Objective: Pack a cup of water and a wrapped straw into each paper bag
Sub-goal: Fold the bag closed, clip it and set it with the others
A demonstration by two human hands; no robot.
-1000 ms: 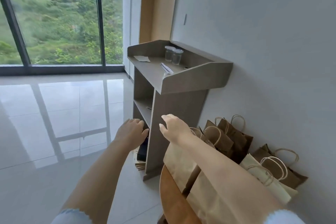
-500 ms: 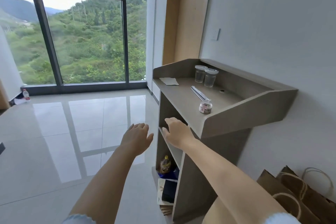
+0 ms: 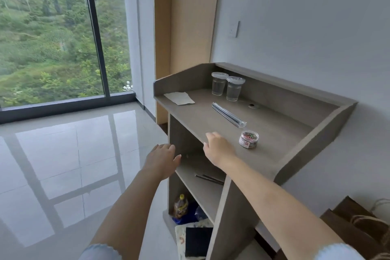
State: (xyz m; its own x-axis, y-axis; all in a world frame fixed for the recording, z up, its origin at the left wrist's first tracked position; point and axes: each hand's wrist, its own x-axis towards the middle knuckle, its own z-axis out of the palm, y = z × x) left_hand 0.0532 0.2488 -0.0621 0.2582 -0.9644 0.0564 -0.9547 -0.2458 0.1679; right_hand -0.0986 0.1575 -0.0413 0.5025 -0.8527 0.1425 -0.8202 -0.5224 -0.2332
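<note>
Two lidded cups of water (image 3: 219, 83) (image 3: 234, 88) stand side by side, touching or nearly so, at the back of the grey desk (image 3: 280, 133), close to its rear wall. Just in front of them lie the wrapped straws (image 3: 229, 114), a slim bundle angled toward the near right. The paper bags (image 3: 356, 226) sit on the floor at the lower right, well apart from the cups.

The right hand (image 3: 218, 149) hovers over the desk's front edge, fingers loosely bent and holding nothing. The left hand (image 3: 163, 157) hangs beside the desk's open side, fingers relaxed and spread, also empty.

The step in hand looks like a reach for a cup. To do it well, the right hand should pass over the straws without brushing them, take the nearer cup round its wall rather than by the lid, and lift it straight and upright. A small jar of clips (image 3: 248, 139) stands just right of the hand's path, and a scrap of paper (image 3: 179, 98) lies at the far left.
</note>
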